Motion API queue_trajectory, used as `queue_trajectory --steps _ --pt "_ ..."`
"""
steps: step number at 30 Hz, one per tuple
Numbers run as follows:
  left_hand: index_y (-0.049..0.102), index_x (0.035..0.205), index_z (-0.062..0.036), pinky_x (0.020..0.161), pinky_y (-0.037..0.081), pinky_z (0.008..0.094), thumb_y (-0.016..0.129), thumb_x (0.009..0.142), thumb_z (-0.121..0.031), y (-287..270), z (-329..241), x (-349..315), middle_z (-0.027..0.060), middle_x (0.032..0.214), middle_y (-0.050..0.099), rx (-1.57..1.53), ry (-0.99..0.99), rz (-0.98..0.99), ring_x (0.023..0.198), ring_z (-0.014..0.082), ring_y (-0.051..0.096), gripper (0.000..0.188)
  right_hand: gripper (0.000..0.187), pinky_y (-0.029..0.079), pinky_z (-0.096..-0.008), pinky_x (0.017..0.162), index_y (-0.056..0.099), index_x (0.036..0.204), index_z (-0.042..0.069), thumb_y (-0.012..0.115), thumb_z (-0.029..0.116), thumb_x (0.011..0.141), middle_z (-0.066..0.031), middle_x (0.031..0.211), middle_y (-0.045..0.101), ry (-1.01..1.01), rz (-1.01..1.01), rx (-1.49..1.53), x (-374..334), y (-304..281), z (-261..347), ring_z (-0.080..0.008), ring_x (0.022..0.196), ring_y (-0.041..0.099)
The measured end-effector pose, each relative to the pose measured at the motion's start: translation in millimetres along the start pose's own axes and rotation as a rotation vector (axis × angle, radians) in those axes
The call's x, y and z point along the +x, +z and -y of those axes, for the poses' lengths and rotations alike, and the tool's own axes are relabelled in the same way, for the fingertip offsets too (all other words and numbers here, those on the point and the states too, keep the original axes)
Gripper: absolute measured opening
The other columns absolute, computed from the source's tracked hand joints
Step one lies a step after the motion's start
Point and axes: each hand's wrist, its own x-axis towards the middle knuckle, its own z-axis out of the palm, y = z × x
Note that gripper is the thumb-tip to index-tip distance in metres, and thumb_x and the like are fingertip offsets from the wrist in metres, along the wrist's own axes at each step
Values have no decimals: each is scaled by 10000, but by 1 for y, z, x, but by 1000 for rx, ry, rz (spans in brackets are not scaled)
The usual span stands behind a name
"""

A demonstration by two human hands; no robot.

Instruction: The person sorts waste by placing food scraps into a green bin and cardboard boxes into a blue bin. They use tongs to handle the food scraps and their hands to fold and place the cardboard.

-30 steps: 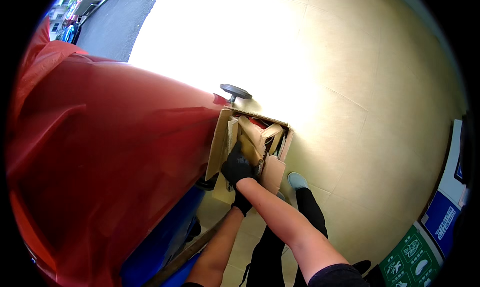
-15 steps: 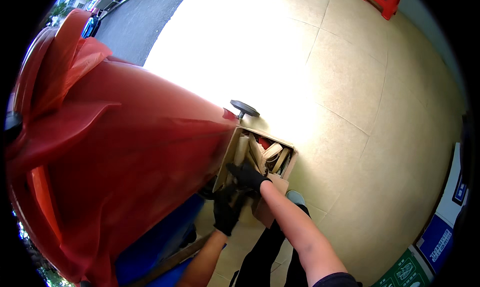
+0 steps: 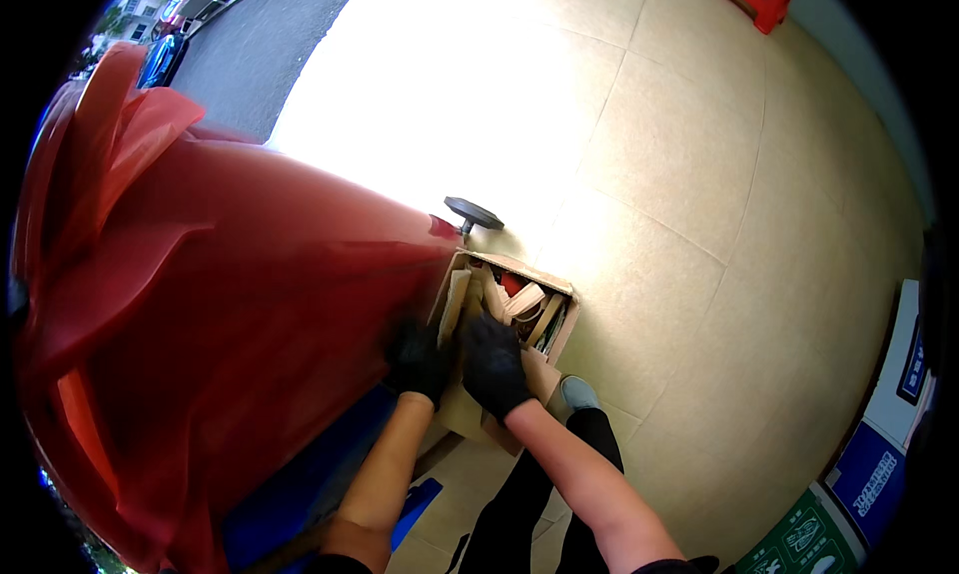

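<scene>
An uncovered cardboard box [image 3: 566, 326] stands low in front of me. Packed inside are flat tan cardboard pieces [image 3: 455, 296], a pale crumpled piece [image 3: 525, 299], a tan ring like a tape roll [image 3: 546, 317] and something red. My right hand [image 3: 494, 366], in a black glove, reaches into the near part of the box with its fingers curled; whatever they close on is hidden. At the box's left side is my left hand [image 3: 418, 362], also black-gloved, smeared by motion, its fingers not readable. A loose flap [image 3: 541, 376] sticks out beside my right wrist.
A large red wheeled bin [image 3: 270, 284], lined with a red bag, fills the left, its wheel [image 3: 474, 213] beside the box. Blue material [image 3: 300, 489] lies below it. A red stool [image 3: 759, 0] stands far right; printed boxes [image 3: 867, 484] line the right edge. My shoe [image 3: 579, 392] is near the box.
My left hand has moved up and left to the box's left side. My right hand has shifted down slightly, its fingers now curled. The cardboard inside the box has shifted.
</scene>
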Motion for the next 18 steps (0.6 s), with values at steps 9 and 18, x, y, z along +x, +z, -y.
queue_trajectory --steps 9,18 --pt "626 1227 -92 844 519 471 648 902 -294 73 34 -5 217 1175 649 -411 -132 355 1001 426 641 384 492 404 -395 1070 611 1359 128 461 364 955 -142 1403 577 173 834 -374 73 131 -69 -291 1346 493" --pt "668 1137 -54 874 501 476 608 919 -308 86 14 9 241 1224 599 -169 219 122 1011 391 622 341 545 253 -463 1167 393 1510 154 358 362 1008 -95 1568 347 89 702 -689 66 179 -104 -292 1471 284"
